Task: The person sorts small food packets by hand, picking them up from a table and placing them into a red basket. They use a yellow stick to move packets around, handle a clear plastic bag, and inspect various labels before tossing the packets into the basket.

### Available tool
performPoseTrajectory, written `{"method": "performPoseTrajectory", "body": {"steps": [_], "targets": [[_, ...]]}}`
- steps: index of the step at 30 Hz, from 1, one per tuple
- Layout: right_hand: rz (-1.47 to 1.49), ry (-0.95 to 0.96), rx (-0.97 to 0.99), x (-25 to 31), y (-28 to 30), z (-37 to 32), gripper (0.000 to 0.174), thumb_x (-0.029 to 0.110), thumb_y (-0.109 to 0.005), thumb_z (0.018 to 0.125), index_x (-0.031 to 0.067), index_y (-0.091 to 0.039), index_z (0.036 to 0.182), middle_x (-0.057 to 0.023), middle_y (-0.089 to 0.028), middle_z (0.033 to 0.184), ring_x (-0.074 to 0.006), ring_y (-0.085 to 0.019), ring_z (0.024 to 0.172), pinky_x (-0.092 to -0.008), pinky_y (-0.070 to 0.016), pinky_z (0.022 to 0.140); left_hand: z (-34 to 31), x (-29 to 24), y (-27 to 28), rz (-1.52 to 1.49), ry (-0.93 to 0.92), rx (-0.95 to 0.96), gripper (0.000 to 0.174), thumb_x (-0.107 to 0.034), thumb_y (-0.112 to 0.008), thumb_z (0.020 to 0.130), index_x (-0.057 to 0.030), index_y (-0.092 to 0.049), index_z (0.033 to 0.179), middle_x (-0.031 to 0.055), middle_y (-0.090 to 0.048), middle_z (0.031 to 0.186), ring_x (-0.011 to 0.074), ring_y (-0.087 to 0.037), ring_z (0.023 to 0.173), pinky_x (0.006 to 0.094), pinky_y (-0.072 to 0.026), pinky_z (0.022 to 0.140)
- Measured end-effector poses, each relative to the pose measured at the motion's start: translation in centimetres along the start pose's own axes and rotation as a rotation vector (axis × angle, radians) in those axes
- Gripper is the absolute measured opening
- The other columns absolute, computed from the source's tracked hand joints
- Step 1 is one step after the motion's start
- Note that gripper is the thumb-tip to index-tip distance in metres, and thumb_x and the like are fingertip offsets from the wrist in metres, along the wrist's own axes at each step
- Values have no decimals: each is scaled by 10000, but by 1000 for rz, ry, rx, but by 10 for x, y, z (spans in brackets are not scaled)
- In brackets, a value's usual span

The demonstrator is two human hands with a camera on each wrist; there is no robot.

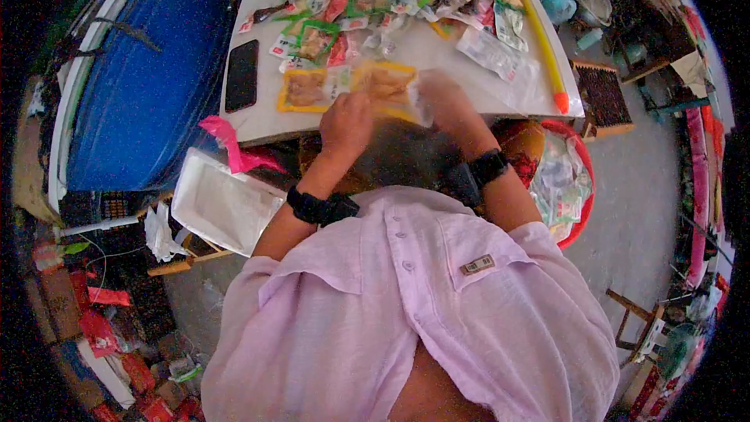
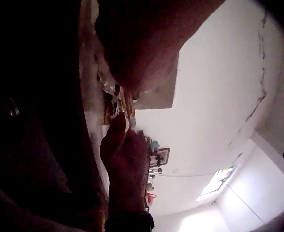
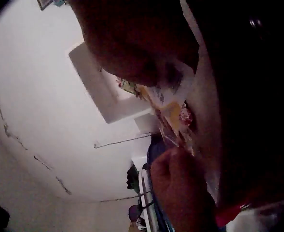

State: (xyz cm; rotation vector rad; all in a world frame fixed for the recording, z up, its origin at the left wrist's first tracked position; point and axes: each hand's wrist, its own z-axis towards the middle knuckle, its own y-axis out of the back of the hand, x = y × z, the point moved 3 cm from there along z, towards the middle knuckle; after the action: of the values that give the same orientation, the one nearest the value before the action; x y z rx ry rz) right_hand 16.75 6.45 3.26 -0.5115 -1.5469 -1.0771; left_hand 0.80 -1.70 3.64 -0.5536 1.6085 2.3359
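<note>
A yellow-edged clear food packet [image 1: 389, 84] with brown pieces inside spans the gap between the hands at the table's near edge, slightly blurred. My left hand [image 1: 346, 126] pinches its left end, thumb and fingers together. At the right end, my right hand [image 1: 453, 109] is motion-blurred; in the right wrist view the same hand [image 3: 132, 48] grips the packet's clear end [image 3: 173, 84]. Just left of the left hand a second yellow-edged packet [image 1: 303, 91] lies flat on the white table [image 1: 269, 121]. The left wrist view is dark, with the left hand [image 2: 146, 53] mostly in shadow.
Many small food packets [image 1: 351, 0] pile at the table's far side. A black phone [image 1: 241, 75] lies at left, a clear plastic bag [image 1: 500, 59] and a yellow tube [image 1: 531, 23] at right. Below stand a white foam box [image 1: 205, 176] and a red basin [image 1: 587, 162] with packets.
</note>
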Motion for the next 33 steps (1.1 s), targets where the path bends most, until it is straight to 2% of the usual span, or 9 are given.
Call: {"method": "performPoseTrajectory", "body": {"steps": [3,7,14,17,20,23,28,31,33], "targets": [[-795,602,-44,-12,0,5,206,106,-477,734,16,-473,920,-88,-521,871,-175,-515,722,-266,-433,615,1,-1,2,-22,-21,-31,163,-156,-451,732,-36,-484,838,144,-507,784,314,-488,730,392,-399,624],[105,339,-42,2,-6,1,172,88,-501,679,48,-517,846,-83,-527,792,-178,-520,698,-263,-436,598,3,-1,4,-14,-66,-102,159,-167,-447,738,-40,-491,823,143,-513,764,312,-495,704,396,-398,607],[-341,120,283,37,-18,4,235,73,-529,594,36,-531,825,-123,-519,880,-268,-472,843,-313,-378,760,4,-7,12,103,-73,-38,174,-193,-439,743,-47,-500,813,140,-519,772,322,-493,688,413,-395,598],[-40,104,190,28,-47,13,242,88,-546,586,43,-543,824,-122,-524,893,-264,-472,877,-314,-372,786,1,-10,9,108,-124,-92,150,-183,-442,733,-56,-488,799,137,-510,745,323,-492,651,417,-397,566],[-534,652,63,16,-54,22,212,121,-544,629,25,-543,819,-127,-531,848,-209,-502,816,-306,-401,733,-1,-8,4,110,-164,-159,101,-167,-444,718,-74,-471,749,132,-494,696,322,-496,583,421,-400,504],[-60,50,149,26,-51,18,176,130,-510,679,11,-534,806,-119,-529,769,-175,-502,733,-280,-410,663,-5,2,0,109,-154,-160,99,-159,-440,717,-70,-468,750,134,-494,696,328,-491,602,424,-398,517],[-194,-162,174,2,-39,21,141,105,-444,723,4,-526,776,-100,-506,657,-172,-481,677,-272,-390,593,-12,2,1,39,-158,-178,91,-149,-446,706,-66,-464,740,138,-496,696,329,-485,630,430,-391,537],[-429,492,268,8,-50,25,199,175,-490,677,12,-523,785,-185,-532,757,-335,-515,715,-385,-413,651,-12,2,0,8,-121,-95,189,-170,-445,737,-23,-504,840,176,-507,806,343,-473,743,421,-379,659],[-685,527,311,-45,-83,49,146,172,-501,652,49,-519,729,-99,-531,709,-240,-498,688,-338,-392,660,-10,1,1,42,-114,-52,190,-170,-446,736,-26,-502,846,170,-505,793,339,-474,732,419,-383,643]]}}
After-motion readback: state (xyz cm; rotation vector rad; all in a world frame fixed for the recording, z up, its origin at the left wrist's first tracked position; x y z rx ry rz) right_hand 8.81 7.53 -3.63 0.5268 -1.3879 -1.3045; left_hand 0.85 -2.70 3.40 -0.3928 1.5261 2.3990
